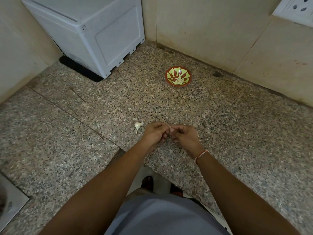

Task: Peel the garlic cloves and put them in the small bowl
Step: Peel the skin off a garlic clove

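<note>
My left hand point(155, 133) and my right hand point(183, 135) meet over the granite counter, and both pinch a small garlic clove point(170, 128) between their fingertips. Most of the clove is hidden by my fingers. Just left of my left hand, a garlic piece with papery skin point(138, 126) lies on the counter. The small red bowl with a green pattern point(186, 74) stands farther back, to the right, with several pale peeled cloves point(178, 81) inside.
A white plastic appliance point(94, 33) stands at the back left corner on a dark mat. Tiled walls close the counter at the back and the right. A wall socket point(296, 9) sits at top right. The counter edge runs near my body.
</note>
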